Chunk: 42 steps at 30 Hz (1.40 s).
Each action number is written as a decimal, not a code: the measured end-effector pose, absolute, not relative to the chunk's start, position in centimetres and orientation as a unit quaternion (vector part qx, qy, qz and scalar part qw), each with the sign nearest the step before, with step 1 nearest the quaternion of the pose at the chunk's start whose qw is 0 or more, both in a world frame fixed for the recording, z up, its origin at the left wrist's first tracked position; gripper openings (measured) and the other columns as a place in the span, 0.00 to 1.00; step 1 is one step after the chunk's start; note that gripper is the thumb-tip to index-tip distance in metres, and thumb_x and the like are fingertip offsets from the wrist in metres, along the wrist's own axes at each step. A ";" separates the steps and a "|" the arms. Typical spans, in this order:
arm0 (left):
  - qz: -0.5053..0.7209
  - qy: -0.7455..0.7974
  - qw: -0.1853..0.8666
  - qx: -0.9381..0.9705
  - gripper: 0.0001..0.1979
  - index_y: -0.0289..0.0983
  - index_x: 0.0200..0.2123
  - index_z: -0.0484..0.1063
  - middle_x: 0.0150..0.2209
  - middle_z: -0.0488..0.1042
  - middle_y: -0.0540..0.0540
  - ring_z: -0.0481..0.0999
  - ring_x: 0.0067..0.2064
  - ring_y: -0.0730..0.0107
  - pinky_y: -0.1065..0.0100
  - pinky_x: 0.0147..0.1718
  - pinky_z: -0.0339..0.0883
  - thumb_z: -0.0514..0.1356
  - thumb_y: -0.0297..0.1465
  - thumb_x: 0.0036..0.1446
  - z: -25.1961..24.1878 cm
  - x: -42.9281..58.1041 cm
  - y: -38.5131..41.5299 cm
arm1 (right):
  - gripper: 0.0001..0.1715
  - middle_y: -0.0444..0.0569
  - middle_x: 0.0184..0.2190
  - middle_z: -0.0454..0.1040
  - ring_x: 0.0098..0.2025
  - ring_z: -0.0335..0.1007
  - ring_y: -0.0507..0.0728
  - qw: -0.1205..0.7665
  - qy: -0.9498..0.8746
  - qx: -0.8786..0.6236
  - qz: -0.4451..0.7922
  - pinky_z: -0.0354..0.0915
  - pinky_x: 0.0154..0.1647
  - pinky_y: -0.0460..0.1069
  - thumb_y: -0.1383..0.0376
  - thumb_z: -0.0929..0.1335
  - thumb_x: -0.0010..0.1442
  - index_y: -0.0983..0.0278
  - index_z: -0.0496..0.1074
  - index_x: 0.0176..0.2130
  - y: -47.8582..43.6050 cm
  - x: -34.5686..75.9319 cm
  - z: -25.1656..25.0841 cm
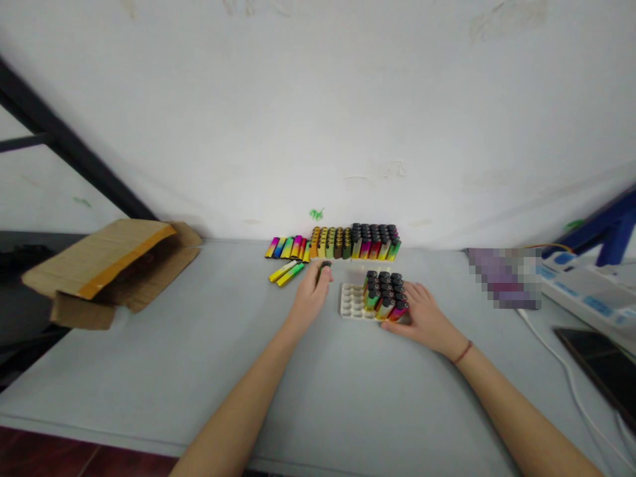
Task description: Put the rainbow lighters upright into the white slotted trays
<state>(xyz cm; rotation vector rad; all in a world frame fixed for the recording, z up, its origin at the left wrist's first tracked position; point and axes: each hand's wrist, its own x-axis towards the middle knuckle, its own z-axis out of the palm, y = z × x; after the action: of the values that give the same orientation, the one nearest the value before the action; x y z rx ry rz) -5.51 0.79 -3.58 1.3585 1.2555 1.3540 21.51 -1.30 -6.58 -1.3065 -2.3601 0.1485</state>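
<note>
My left hand [311, 291] is closed round a lighter [325, 265], of which only the dark top shows. To its right lies a white tray [352, 306] with round holes; its left columns of holes show bare. Several colourful lighters [385, 295] with black tops stand upright in the tray's right part. My right hand [422, 315] lies along the right side of the tray, fingers stretched and thumb at the front edge, apparently steadying it. Just left of my left hand, two yellow-green lighters [288, 273] lie flat on the table.
Behind the tray stand a block of black-topped lighters [375, 242] and a block of yellowish ones [330, 242]. More lighters [288, 248] lie in a row beside them. An open cardboard box [109, 258] is at left. Power strips [591, 291], a white cable [551, 354] and a phone [596, 361] lie at right.
</note>
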 end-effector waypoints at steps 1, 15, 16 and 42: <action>0.545 0.488 0.418 0.539 0.16 0.38 0.43 0.70 0.29 0.69 0.52 0.64 0.24 0.77 0.73 0.24 0.59 0.57 0.44 0.62 -3.5 -5.4 0.8 | 0.44 0.64 0.56 0.70 0.58 0.64 0.72 0.218 -0.852 -0.472 0.053 0.58 0.60 0.68 0.39 0.67 0.57 0.66 0.65 0.59 -1.3 21.5 -6.6; 0.585 0.515 0.568 0.266 0.28 0.38 0.21 0.61 0.14 0.53 0.58 0.51 0.14 0.82 0.76 0.14 0.47 0.53 0.57 0.54 -1.8 -5.2 0.8 | 0.45 0.64 0.56 0.69 0.58 0.63 0.71 0.209 -0.854 -0.475 0.048 0.58 0.60 0.67 0.39 0.66 0.57 0.67 0.64 0.59 -1.3 21.6 -6.7; 0.587 0.521 0.561 0.261 0.27 0.38 0.20 0.61 0.14 0.52 0.58 0.50 0.14 0.82 0.76 0.13 0.46 0.54 0.55 0.54 -1.9 -5.2 0.8 | 0.44 0.64 0.56 0.69 0.58 0.63 0.71 0.209 -0.854 -0.475 0.048 0.57 0.60 0.67 0.38 0.66 0.58 0.67 0.64 0.59 -1.3 21.7 -6.7; 0.646 0.500 0.543 0.196 0.20 0.39 0.19 0.56 0.14 0.49 0.58 0.46 0.13 0.81 0.76 0.13 0.40 0.49 0.41 0.61 -0.4 -4.8 0.1 | 0.45 0.63 0.56 0.69 0.58 0.63 0.72 0.215 -0.852 -0.475 0.050 0.57 0.60 0.69 0.38 0.66 0.57 0.64 0.63 0.61 -1.3 21.7 -6.8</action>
<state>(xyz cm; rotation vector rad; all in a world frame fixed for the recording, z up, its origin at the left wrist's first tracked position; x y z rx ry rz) -4.84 0.07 -0.43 0.4650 1.1859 1.5326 21.66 -1.32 -6.82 -1.3161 -2.3629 0.1397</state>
